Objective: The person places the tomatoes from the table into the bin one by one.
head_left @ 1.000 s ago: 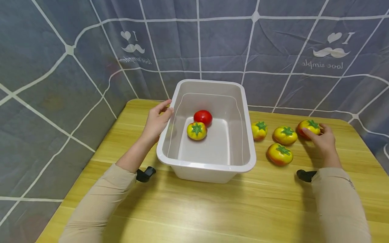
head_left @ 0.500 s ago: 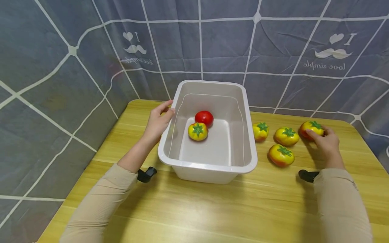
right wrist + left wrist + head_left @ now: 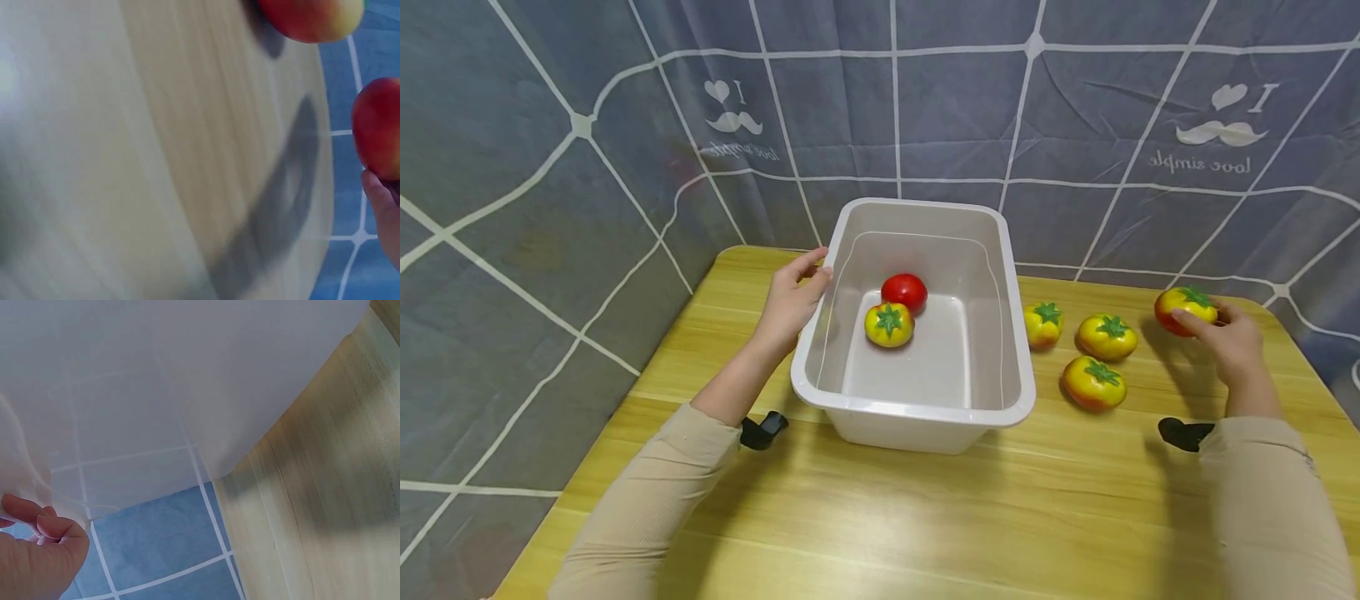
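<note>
Well to the right of the pale bin [image 3: 913,410], the right hand [image 3: 1234,340] has its fingers parted only as wide as the red-and-yellow fruit [image 3: 1182,303] they grip — held, it looks from here, just above the tabletop [image 3: 887,517] — while the left hand [image 3: 792,298] pinches the bin's rim, nearly closed.

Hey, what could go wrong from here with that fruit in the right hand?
The right hand holds the fruit in its fingers, so it might slip. Three loose fruits lie between it and the bin and could get knocked. The left hand holds the bin's rim; a tug might shift it.
</note>
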Motion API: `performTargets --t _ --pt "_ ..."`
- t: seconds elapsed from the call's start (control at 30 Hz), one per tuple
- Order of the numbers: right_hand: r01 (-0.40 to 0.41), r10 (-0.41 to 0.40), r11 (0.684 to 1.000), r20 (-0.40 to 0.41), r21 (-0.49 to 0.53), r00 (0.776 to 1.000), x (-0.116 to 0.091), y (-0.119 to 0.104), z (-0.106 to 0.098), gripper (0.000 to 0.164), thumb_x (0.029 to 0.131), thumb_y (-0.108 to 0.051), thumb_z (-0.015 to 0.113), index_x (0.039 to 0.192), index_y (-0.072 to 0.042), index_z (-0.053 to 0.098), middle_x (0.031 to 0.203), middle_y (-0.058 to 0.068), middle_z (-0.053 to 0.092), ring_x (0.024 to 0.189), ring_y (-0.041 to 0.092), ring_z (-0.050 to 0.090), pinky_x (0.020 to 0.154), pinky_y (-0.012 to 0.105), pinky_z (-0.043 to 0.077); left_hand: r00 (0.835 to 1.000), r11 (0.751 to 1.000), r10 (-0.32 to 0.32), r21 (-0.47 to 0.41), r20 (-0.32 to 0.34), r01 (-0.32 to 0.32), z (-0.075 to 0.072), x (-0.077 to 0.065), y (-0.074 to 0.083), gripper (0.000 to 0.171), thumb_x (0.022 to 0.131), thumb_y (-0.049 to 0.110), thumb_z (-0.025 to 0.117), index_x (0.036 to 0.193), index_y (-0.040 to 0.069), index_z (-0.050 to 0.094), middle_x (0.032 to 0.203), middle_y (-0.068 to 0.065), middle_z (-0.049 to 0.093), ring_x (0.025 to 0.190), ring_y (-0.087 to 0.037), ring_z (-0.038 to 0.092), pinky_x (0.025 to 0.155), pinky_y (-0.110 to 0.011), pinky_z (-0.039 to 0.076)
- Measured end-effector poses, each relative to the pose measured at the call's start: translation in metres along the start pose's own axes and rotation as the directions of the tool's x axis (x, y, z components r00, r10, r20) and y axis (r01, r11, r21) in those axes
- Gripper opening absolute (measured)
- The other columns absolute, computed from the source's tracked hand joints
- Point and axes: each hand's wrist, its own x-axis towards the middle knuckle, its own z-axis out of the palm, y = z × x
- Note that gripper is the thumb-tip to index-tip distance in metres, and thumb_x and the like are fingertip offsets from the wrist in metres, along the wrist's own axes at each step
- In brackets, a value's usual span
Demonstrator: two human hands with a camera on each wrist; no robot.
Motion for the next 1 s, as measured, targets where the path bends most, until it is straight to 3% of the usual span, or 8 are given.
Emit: performTargets --t 0.2,0.6,1.0 --pt "0.03 -0.03 0.999 -0.002 0.03 1.0 0.0 -0.011 -0.008 0.063 0.088 -0.019 0.064 0.139 0.0 0.032 0.094 -0.017 0.042 0.081 -0.004 0.04 0.065 0.002 0.04 1.0 1.0 -0.005 0.001 -0.003 0.005 0.0 -0.001 0.0 0.045 0.096 0.018 0.05 0.139 0.007 0.043 0.114 -0.018 0.047 0.096 -0.025 0.051 0.085 -0.031 0.05" --pt "0.025 -0.021 0.996 0.041 -0.086 0.999 0.0 -0.041 -0.012 0.086 0.087 -0.041 0.061 0.147 0.002 0.017 0.103 -0.018 0.038 0.083 -0.004 0.037 0.065 0.001 0.037 1.0 1.0 0.005 0.014 -0.002 -0.005 0.0 0.001 -0.002 0.045 0.096 0.018 0.05 0.139 0.006 0.043 0.112 -0.019 0.048 0.095 -0.026 0.052 0.087 -0.036 0.05" --pt "0.089 -0.086 0.995 0.064 -0.052 0.994 -0.004 -0.076 -0.004 0.078 0.087 -0.035 0.062 0.146 -0.002 0.023 0.102 -0.019 0.04 0.088 -0.002 0.041 0.07 0.001 0.038 1.0 1.0 0.014 0.006 0.001 -0.014 0.0 0.001 -0.002 0.045 0.096 0.018 0.05 0.139 0.006 0.043 0.112 -0.018 0.048 0.095 -0.026 0.051 0.087 -0.033 0.05"
